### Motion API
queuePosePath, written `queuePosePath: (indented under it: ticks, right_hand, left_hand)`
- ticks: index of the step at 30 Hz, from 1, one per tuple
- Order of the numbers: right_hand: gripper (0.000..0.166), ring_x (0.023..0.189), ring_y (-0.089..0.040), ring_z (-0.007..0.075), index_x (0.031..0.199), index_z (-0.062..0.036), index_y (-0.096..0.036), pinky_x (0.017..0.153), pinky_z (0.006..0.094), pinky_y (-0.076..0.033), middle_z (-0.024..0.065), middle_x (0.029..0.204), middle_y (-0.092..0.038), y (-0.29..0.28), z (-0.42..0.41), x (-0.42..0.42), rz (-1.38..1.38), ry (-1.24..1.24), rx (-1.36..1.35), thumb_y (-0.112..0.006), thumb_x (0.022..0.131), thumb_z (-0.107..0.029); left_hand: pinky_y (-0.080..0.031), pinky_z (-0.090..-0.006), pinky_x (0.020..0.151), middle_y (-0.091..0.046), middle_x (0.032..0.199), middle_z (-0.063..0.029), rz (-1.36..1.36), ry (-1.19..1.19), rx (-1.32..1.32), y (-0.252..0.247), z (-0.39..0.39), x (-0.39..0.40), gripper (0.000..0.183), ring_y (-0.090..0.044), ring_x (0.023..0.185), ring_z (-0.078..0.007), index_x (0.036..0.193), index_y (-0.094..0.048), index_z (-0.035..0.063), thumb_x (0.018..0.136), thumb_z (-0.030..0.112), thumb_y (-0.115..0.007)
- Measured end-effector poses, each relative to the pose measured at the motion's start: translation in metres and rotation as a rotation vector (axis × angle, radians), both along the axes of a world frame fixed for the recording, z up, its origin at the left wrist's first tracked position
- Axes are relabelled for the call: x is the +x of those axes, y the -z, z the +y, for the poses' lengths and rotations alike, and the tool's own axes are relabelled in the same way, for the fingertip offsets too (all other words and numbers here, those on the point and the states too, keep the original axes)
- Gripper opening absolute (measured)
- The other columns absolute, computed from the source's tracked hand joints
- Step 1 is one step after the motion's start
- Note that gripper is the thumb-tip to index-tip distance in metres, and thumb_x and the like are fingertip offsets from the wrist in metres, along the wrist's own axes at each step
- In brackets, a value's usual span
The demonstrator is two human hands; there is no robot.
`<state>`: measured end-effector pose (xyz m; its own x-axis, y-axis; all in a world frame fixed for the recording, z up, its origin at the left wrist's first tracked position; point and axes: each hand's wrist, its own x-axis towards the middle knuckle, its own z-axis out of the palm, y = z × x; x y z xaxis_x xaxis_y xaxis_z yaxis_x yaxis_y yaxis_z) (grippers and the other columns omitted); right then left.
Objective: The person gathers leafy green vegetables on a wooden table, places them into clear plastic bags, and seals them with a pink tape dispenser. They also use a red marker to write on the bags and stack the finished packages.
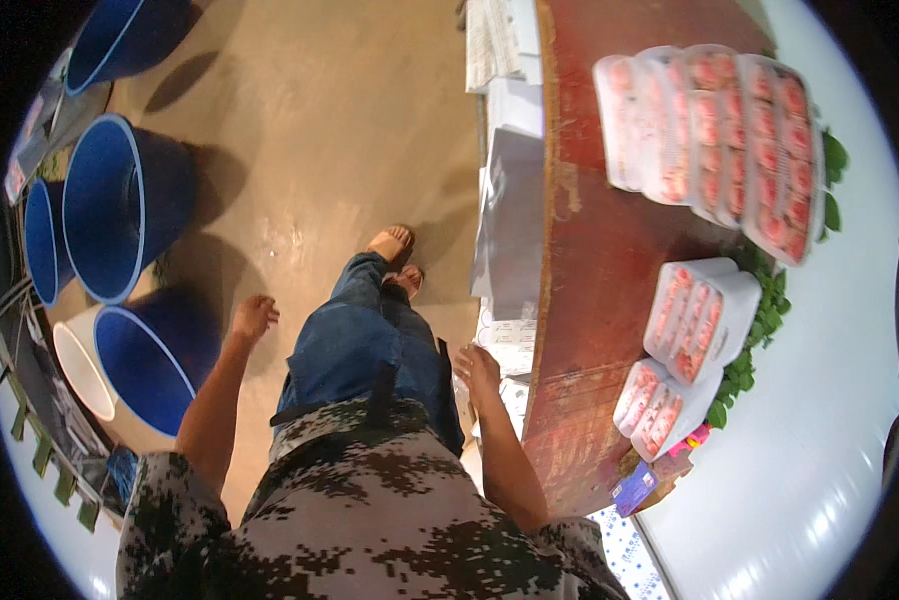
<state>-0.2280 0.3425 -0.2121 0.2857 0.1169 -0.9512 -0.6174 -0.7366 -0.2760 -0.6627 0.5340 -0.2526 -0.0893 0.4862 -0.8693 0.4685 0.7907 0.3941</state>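
My left hand (pixel 254 316) hangs beside my left leg with fingers loosely bent and nothing in it. Nearest to it is a dark blue bucket (pixel 146 364). On the other side, my right hand (pixel 478 369) is held low by the edge of a worn red-brown tabletop (pixel 592 315), its fingers apart and seemingly holding nothing. White papers (pixel 511 337) and a grey sheet (pixel 515 225) lie below that edge, just past the hand. Wrapped bunches of pink flowers, probably roses, lie on the table in a large stack (pixel 708 139) and two smaller stacks (pixel 689 319) (pixel 652 409).
More blue buckets (pixel 108 210) and a white bucket (pixel 82 371) stand along the left. Brown floor (pixel 292 112) runs between them and the table. Green leaves (pixel 749 349) stick out behind the flower bunches, near a white wall (pixel 817 465). A purple box (pixel 634 489) sits at the table's near corner.
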Motion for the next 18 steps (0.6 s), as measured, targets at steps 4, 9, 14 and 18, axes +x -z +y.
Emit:
queuePosePath:
  ticks: [4, 9, 14, 18]
  right_hand:
    - [0.069, 0.125, -0.047, 0.0304, 0.143, -0.0033, -0.036, 0.104, 0.0421, -0.042, 0.0137, 0.145, -0.041, 0.103, 0.026, 0.01, 0.038, 0.296, -0.064, -0.065, 0.09, -0.037]
    - [0.055, 0.112, -0.053, 0.0242, 0.127, -0.0067, -0.051, 0.1, 0.0413, -0.042, 0.0074, 0.125, -0.053, 0.173, 0.059, 0.02, -0.03, 0.763, -0.019, -0.067, 0.087, -0.041]
    - [0.022, 0.082, -0.056, 0.016, 0.088, -0.0112, -0.058, 0.086, 0.0375, -0.046, 0.002, 0.081, -0.056, 0.171, 0.051, 0.034, 0.152, 0.929, 0.16, -0.065, 0.091, -0.032]
    - [0.011, 0.075, -0.056, 0.0169, 0.091, -0.0126, -0.06, 0.083, 0.0384, -0.047, 0.0026, 0.078, -0.057, 0.12, 0.052, 0.038, 0.255, 0.9, 0.405, -0.064, 0.092, -0.023]
  left_hand:
    - [-0.048, -0.0297, 0.059, -0.069, 0.081, -0.0106, 0.03, 0.15, -0.15, -0.033, -0.099, -0.031, 0.025, -0.066, 0.071, -0.0172, 0.103, -0.065, -0.0001, 0.093, 0.021, -0.055]
    - [-0.051, -0.0309, 0.065, -0.07, 0.083, -0.0118, 0.167, 0.272, -0.15, -0.067, -0.133, -0.05, 0.025, -0.067, 0.074, -0.0182, 0.103, -0.065, 0.0005, 0.096, 0.022, -0.054]
    - [-0.053, -0.0294, 0.063, -0.069, 0.081, -0.0114, 0.147, 0.127, -0.083, -0.072, -0.078, -0.036, 0.023, -0.066, 0.07, -0.0177, 0.101, -0.064, -0.002, 0.096, 0.018, -0.053]
    - [-0.053, -0.0295, 0.064, -0.069, 0.083, -0.0107, 0.063, 0.102, 0.025, -0.066, -0.02, -0.006, 0.024, -0.065, 0.072, -0.0164, 0.1, -0.063, -0.0018, 0.096, 0.019, -0.053]
